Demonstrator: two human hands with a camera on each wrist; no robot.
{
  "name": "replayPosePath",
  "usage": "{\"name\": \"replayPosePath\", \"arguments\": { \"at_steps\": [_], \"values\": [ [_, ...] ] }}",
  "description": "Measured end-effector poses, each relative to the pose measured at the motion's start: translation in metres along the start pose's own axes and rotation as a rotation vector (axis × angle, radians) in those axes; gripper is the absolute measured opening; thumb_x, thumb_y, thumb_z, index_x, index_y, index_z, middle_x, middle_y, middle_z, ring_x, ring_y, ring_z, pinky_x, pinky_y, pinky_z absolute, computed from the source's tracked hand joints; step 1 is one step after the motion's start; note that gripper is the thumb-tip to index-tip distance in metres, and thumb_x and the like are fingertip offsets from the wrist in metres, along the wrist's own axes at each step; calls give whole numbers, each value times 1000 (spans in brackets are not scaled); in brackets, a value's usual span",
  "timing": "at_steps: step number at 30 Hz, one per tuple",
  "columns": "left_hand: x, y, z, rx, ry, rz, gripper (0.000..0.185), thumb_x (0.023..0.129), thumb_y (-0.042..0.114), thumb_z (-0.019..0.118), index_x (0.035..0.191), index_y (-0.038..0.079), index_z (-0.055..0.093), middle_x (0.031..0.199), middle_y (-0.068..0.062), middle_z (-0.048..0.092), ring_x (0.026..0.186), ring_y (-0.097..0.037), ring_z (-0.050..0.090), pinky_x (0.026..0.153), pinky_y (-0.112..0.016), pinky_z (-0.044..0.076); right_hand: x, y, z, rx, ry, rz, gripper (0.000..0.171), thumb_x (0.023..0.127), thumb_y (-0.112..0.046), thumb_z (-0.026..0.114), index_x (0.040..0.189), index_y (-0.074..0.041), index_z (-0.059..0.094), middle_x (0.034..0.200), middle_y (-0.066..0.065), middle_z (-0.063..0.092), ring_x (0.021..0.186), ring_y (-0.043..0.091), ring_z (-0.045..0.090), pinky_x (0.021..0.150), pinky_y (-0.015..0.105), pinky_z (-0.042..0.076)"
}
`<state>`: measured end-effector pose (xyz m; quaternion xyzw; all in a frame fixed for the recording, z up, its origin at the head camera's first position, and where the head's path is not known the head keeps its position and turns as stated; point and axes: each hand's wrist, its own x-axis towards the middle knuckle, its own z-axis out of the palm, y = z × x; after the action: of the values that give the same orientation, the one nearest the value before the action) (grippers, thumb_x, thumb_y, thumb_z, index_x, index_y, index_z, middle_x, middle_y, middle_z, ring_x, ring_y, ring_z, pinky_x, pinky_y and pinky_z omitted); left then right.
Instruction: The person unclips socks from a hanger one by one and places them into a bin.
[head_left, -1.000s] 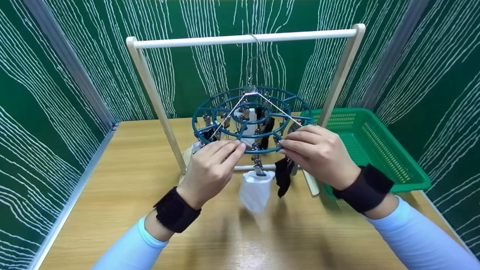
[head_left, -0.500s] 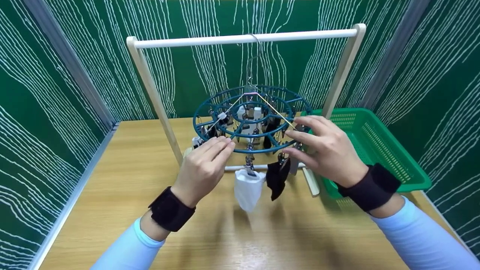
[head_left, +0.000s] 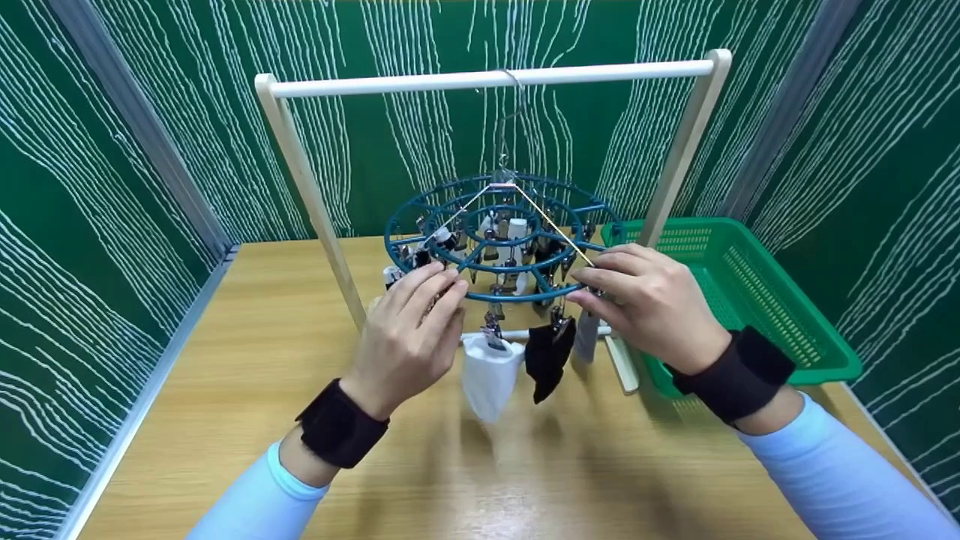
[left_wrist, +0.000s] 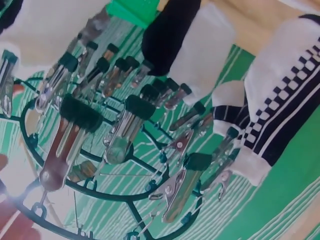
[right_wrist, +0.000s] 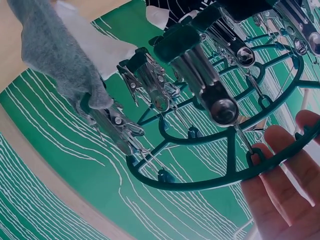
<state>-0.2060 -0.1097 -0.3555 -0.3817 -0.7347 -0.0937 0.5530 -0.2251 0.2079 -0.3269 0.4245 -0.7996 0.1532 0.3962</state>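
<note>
A round teal clip hanger (head_left: 525,294) hangs by a hook from the white rod (head_left: 487,77) of a wooden rack. My left hand (head_left: 452,289) pinches the front left of its outer ring (left_wrist: 115,198). On the front right of the ring (right_wrist: 210,182), my right hand (head_left: 589,283) holds on with its fingers (right_wrist: 285,175) curled under it. From the front clips hang a white sock (head_left: 486,375), a black sock (head_left: 545,360) and a grey sock (head_left: 585,337). In the left wrist view a black-and-white checked sock (left_wrist: 280,115) hangs among metal clips (left_wrist: 65,145).
A green plastic basket (head_left: 757,300) stands on the wooden table (head_left: 262,360) at the right, behind the rack's right post (head_left: 679,157). The left post (head_left: 307,195) slants up beside my left hand. Green patterned walls close in the table on three sides.
The hanger has turned: the white and black socks have swung leftward. Both hands have shifted along the ring, the left a little lower and leftward.
</note>
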Motion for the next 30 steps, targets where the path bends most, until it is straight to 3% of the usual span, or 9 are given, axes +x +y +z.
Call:
{"name": "replayPosePath", "arguments": {
  "at_steps": [4, 8, 14, 21, 25, 30],
  "values": [
    [-4, 4, -1, -17, 46, 24, 17, 97, 10, 73, 112, 1, 74, 107, -15, 73, 100, -32, 68, 86, -38, 63, 1, 1, 0, 3, 4, 3, 39, 107, -38, 68, 104, -2, 83, 95, 16, 81, 89, 32, 75, 75, 47, 66],
    [-6, 11, 0, -124, 33, 15, 14, 102, 15, 71, 103, 1, 73, 96, -11, 72, 86, -26, 68, 78, -33, 63, 1, 1, 0, 0, 0, 6, 37, 106, -36, 71, 105, -2, 84, 95, 16, 81, 88, 33, 75, 75, 47, 66],
    [-8, 22, 6, -273, -128, -121, 26, 92, 14, 86, 108, -3, 75, 96, -13, 80, 84, -25, 76, 80, -32, 67, 0, 2, -1, -6, -2, 15, 36, 106, -36, 72, 105, -2, 84, 95, 17, 81, 88, 34, 75, 74, 49, 66],
    [-7, 26, 8, -444, -359, -330, 30, 103, 14, 73, 121, -10, 70, 115, -22, 79, 105, -34, 77, 96, -44, 65, 0, 0, -1, -15, -15, 16, 41, 108, -40, 67, 106, -3, 84, 96, 17, 82, 88, 34, 75, 74, 48, 66],
    [-4, 23, 9, -575, -414, -400, 24, 106, 11, 69, 121, -8, 71, 121, -24, 78, 108, -34, 76, 93, -45, 65, 0, 0, 0, -5, -2, 12, 48, 110, -44, 60, 106, -3, 84, 95, 16, 82, 88, 33, 75, 73, 48, 66],
    [-2, 20, 10, -645, -424, -434, 20, 106, 11, 71, 117, -6, 73, 117, -22, 79, 103, -31, 77, 85, -43, 65, 0, 0, 1, 13, 24, 6, 48, 112, -44, 58, 105, -4, 84, 95, 15, 81, 88, 33, 75, 73, 49, 65]
  ]
}}
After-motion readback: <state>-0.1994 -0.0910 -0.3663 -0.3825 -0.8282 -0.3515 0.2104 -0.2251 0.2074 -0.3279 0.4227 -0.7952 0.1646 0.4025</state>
